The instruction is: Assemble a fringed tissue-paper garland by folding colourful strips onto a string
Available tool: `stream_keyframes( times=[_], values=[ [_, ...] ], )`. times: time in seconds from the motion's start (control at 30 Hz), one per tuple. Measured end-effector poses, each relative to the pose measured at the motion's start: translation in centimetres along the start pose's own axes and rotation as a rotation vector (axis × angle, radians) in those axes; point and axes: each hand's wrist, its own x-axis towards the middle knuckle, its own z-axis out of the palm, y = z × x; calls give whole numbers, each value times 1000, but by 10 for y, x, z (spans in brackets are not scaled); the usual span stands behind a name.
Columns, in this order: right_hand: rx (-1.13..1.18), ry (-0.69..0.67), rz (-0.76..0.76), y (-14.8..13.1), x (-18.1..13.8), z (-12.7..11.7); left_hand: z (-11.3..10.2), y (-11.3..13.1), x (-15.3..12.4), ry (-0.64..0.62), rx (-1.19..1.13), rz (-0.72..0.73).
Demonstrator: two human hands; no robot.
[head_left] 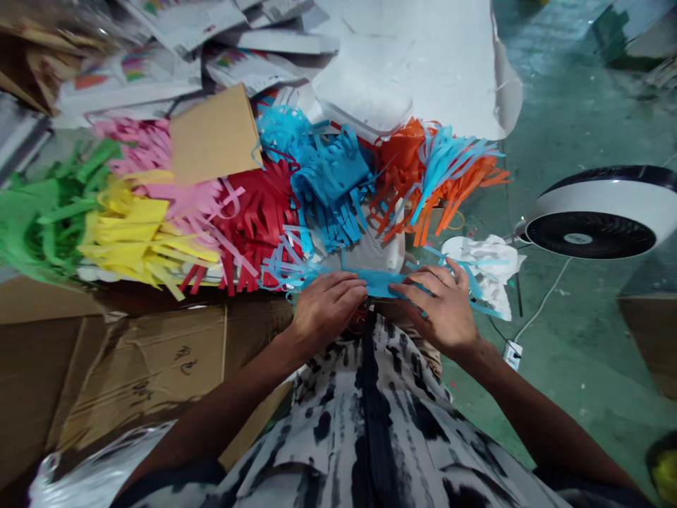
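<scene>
A strip of light blue tissue paper with fringed ends point(381, 283) stretches sideways in front of my body. My left hand point(328, 305) pinches its middle part from the left, fingers bent over the paper. On the other side my right hand point(443, 305) has its fingertips closed on the same strip, a short gap from the left. Loose fringe sticks out past both hands. Just beyond lies a pile of blue fringed paper point(333, 169), with red fringed paper point(259, 212) to its left and orange fringed paper point(455, 187) to its right.
Yellow point(130, 226), pink point(195, 201) and green fringed paper point(47, 204) lie further left, beside a brown cardboard piece point(214, 134). A white plastic tub point(362, 99) and flat printed packs point(132, 77) sit behind. A fan point(597, 212) stands right; cardboard boxes point(159, 367) are lower left.
</scene>
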Motion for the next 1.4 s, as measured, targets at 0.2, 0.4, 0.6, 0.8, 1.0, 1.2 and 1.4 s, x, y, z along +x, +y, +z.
stream_keyframes(
  times=[0.2, 0.4, 0.6, 0.8, 1.0, 1.2, 1.4],
  values=[
    [-13, -12, 173, -7, 6, -6, -7, -3, 4, -8, 91, -146],
    [-53, -2, 275, -16, 11, -6, -11, -6, 16, -32, 111, -260],
    [-94, -14, 319, -18, 14, 0, -11, -4, 23, -37, 130, -320],
    [-150, -18, 337, -17, 18, 6, -10, -3, 25, -44, 164, -359],
    [-226, -3, 314, -18, 21, 6, -10, -4, 23, -12, 205, -264],
    [-281, 244, -54, -26, 10, 15, -4, 6, 20, -16, 240, 210],
    [-279, 232, -129, -7, -12, 7, -24, -20, 0, -5, 319, 208]
  ],
)
